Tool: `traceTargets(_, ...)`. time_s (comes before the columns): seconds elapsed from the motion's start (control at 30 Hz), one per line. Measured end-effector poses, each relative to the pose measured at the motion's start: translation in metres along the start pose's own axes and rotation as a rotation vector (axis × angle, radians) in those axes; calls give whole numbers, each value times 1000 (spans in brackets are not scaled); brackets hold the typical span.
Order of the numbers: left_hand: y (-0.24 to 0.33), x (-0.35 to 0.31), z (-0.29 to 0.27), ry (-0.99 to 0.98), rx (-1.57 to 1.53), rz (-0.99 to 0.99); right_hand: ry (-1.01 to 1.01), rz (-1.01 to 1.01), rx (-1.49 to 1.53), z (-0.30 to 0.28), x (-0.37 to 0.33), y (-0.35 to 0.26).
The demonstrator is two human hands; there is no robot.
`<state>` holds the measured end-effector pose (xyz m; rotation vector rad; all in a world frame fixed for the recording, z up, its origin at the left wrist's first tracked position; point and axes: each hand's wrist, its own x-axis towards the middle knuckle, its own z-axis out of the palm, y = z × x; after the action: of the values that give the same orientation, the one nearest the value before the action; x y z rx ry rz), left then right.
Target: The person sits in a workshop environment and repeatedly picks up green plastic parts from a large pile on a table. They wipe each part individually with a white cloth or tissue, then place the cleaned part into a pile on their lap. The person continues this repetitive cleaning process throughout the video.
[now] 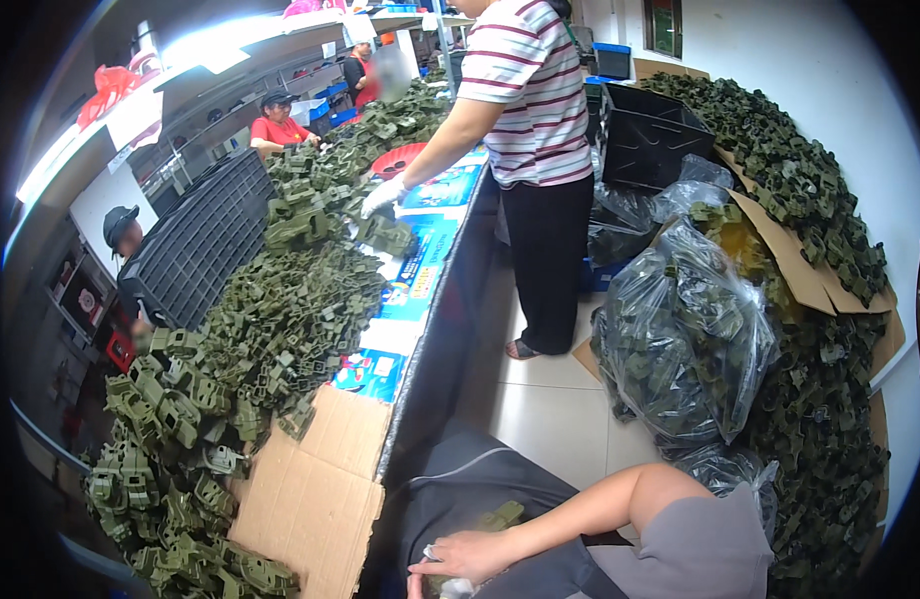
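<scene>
My right hand [472, 555], with a ring on one finger, is low over my dark-clothed lap at the bottom edge. Its fingers curl down and inward, closed around something mostly hidden beneath them. A small white piece [456, 589] shows under the palm, too cut off to name. Just above the wrist, an olive-green plastic part [502, 516] lies on my lap, slightly blurred. My left hand cannot be made out in the picture. Nearest on the left is a table topped with flattened cardboard [315, 489], beside a heap of olive-green plastic parts [171, 409].
A co-worker in a striped shirt [540, 100] stands at the table, a white-gloved hand [384, 196] over the parts. Clear bags of parts [680, 329], a black crate [652, 135] and another heap [819, 399] fill the right. A grey crate [206, 235] borders the table.
</scene>
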<state>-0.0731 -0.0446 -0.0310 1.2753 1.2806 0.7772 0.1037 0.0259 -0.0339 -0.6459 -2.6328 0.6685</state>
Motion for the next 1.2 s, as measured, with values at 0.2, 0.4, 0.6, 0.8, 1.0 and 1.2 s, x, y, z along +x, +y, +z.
traceTargets(0.2,9,-3,-3,11,-99,-66,-239,-20,293,-21,14,23)
traceTargets(0.4,-22,-2,-4,32,63,23,-292,-9,351,-29,18,24)
traceTargets(0.6,29,24,-17,218,-94,464,195,44,550,-80,21,24)
traceTargets(0.8,38,48,0,93,-492,432,500,160,526,-70,13,5)
traceTargets(1.0,34,35,-4,-163,76,278,43,16,530,-103,-18,7)
traceTargets(1.2,38,30,-35,-6,296,427,260,175,548,-99,-41,24)
